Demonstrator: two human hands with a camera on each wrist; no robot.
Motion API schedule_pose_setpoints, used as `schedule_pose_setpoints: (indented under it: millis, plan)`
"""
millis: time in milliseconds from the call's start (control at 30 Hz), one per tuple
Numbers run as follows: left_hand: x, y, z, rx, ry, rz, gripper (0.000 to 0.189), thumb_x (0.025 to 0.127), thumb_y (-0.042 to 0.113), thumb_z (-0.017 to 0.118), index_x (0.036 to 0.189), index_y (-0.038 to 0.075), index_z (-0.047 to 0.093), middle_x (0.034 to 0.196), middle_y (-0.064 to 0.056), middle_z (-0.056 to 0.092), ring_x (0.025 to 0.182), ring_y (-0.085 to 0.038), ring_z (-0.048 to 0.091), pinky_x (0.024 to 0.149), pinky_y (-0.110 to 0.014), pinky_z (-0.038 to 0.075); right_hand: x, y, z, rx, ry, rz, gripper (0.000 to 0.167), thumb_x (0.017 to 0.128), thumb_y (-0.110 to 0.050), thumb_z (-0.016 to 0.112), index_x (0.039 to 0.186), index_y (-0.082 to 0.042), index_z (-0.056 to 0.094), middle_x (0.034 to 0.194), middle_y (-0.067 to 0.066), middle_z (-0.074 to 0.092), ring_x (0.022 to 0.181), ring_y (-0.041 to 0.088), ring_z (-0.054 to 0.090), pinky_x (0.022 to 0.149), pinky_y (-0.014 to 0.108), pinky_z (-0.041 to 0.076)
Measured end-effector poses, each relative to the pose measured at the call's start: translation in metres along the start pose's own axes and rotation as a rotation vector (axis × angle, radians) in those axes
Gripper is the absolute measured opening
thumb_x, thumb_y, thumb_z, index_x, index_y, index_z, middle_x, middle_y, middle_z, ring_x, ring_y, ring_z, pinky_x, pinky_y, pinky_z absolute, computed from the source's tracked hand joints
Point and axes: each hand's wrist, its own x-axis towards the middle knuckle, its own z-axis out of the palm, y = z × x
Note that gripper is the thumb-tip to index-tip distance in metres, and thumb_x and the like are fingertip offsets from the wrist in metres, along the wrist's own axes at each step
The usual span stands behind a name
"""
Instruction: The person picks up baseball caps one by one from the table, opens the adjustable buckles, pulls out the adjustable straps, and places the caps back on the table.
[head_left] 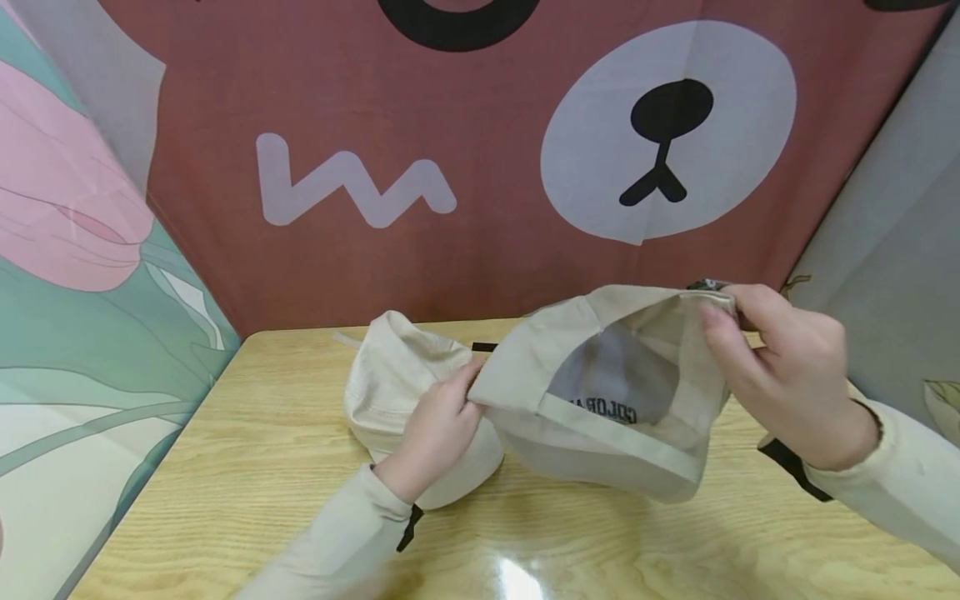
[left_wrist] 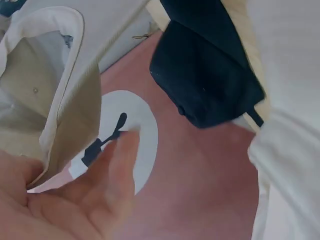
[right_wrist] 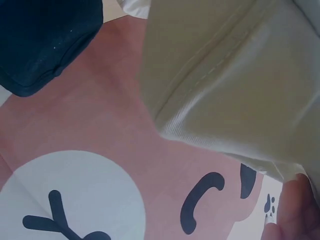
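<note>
Both hands hold a beige baseball cap [head_left: 536,358] above the table, tilted so that its inside and some reversed dark lettering show. My left hand [head_left: 438,433] pinches the cap's edge at its left corner; in the left wrist view the rim lies between thumb and fingers [left_wrist: 122,165]. At the opposite edge, my right hand [head_left: 791,375] grips the rim between thumb and fingers. Another cream cap [head_left: 405,375] rests on the table behind the left hand. A navy cap [left_wrist: 205,70] appears in both wrist views, apart from the hands; the head view mostly hides it.
The light wood table [head_left: 247,450] reaches back to a reddish cloth [head_left: 360,275] printed with a bear's face. A flower-patterned cloth [head_left: 75,275] hangs at the left, and a grey one [head_left: 885,250] at the right. Dark straps sit at both wrists.
</note>
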Motion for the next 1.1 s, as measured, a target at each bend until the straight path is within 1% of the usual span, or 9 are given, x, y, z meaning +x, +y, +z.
schedule_pose_setpoints:
  millis: [100, 233, 333, 500, 633, 700, 800, 900, 1100]
  plan:
    - [-0.003, -0.002, 0.001, -0.282, -0.082, -0.079, 0.035, 0.099, 0.008, 0.035, 0.122, -0.002, 0.060, 0.108, -0.016, 0.066, 0.092, -0.026, 0.065, 0.077, -0.043, 0.053, -0.002, 0.003, -0.001, -0.007, -0.002, 0.005, 0.055, 0.099, -0.044, 0.048, 0.074, 0.003, 0.057, 0.061, 0.007, 0.048, 0.056, -0.004, 0.036, 0.052, 0.013, 0.026]
    - [-0.006, -0.001, 0.004, -0.698, -0.177, -0.231, 0.042, 0.103, 0.020, 0.029, 0.121, -0.007, 0.055, 0.095, -0.014, 0.066, 0.078, -0.017, 0.065, 0.068, -0.037, 0.055, -0.006, 0.005, -0.002, -0.020, -0.049, -0.004, 0.053, 0.100, -0.044, 0.048, 0.074, 0.002, 0.057, 0.061, 0.004, 0.048, 0.052, -0.002, 0.033, 0.049, 0.015, 0.026]
    - [-0.009, 0.001, 0.007, -0.868, -0.225, -0.273, 0.044, 0.104, 0.028, 0.027, 0.122, -0.005, 0.051, 0.094, -0.011, 0.067, 0.075, -0.015, 0.065, 0.070, -0.034, 0.053, -0.008, 0.005, -0.001, -0.023, -0.082, -0.021, 0.052, 0.100, -0.042, 0.048, 0.073, 0.000, 0.058, 0.061, 0.003, 0.048, 0.054, 0.002, 0.035, 0.049, 0.018, 0.029]
    - [-0.012, 0.003, 0.007, -1.001, -0.245, -0.267, 0.049, 0.106, 0.035, 0.024, 0.120, -0.003, 0.051, 0.100, -0.013, 0.068, 0.083, -0.018, 0.067, 0.075, -0.034, 0.052, -0.015, 0.004, 0.001, -0.001, -0.127, -0.040, 0.049, 0.101, -0.039, 0.048, 0.074, -0.001, 0.060, 0.065, 0.005, 0.055, 0.063, 0.006, 0.043, 0.061, 0.018, 0.035]
    - [-0.014, 0.004, 0.005, -1.072, -0.212, -0.252, 0.048, 0.107, 0.037, 0.023, 0.105, 0.003, 0.057, 0.092, -0.008, 0.069, 0.082, -0.018, 0.066, 0.074, -0.035, 0.053, -0.020, 0.006, 0.004, 0.072, -0.140, -0.089, 0.047, 0.101, -0.037, 0.051, 0.078, 0.002, 0.065, 0.072, 0.011, 0.063, 0.070, 0.007, 0.052, 0.072, 0.012, 0.038]
    - [-0.015, 0.006, 0.004, -1.102, -0.174, -0.263, 0.045, 0.108, 0.036, 0.022, 0.099, 0.009, 0.057, 0.086, -0.003, 0.068, 0.079, -0.016, 0.066, 0.071, -0.034, 0.052, -0.022, 0.007, 0.005, 0.109, -0.159, -0.112, 0.045, 0.101, -0.035, 0.052, 0.082, 0.003, 0.068, 0.078, 0.012, 0.067, 0.079, 0.005, 0.057, 0.078, 0.011, 0.039]
    - [-0.017, 0.009, 0.004, -1.135, -0.079, -0.292, 0.039, 0.108, 0.028, 0.023, 0.094, 0.012, 0.055, 0.081, -0.001, 0.066, 0.074, -0.014, 0.065, 0.066, -0.031, 0.051, -0.026, 0.008, 0.004, 0.152, -0.192, -0.129, 0.043, 0.101, -0.034, 0.053, 0.092, 0.005, 0.071, 0.091, 0.012, 0.071, 0.099, 0.002, 0.060, 0.090, 0.013, 0.041]
    - [-0.018, 0.013, 0.004, -1.153, 0.018, -0.315, 0.035, 0.107, 0.023, 0.024, 0.097, 0.011, 0.055, 0.083, -0.001, 0.065, 0.072, -0.014, 0.065, 0.064, -0.030, 0.051, -0.028, 0.008, 0.003, 0.153, -0.227, -0.141, 0.044, 0.101, -0.034, 0.053, 0.098, 0.007, 0.071, 0.104, 0.008, 0.071, 0.114, 0.003, 0.057, 0.098, 0.018, 0.040]
    - [-0.019, 0.017, 0.004, -1.183, 0.104, -0.314, 0.031, 0.106, 0.020, 0.026, 0.099, 0.011, 0.055, 0.083, 0.000, 0.063, 0.068, -0.011, 0.062, 0.064, -0.028, 0.052, -0.033, 0.007, 0.002, 0.109, -0.225, -0.146, 0.048, 0.099, -0.037, 0.054, 0.098, 0.008, 0.070, 0.122, -0.001, 0.065, 0.124, 0.012, 0.053, 0.107, 0.030, 0.035]
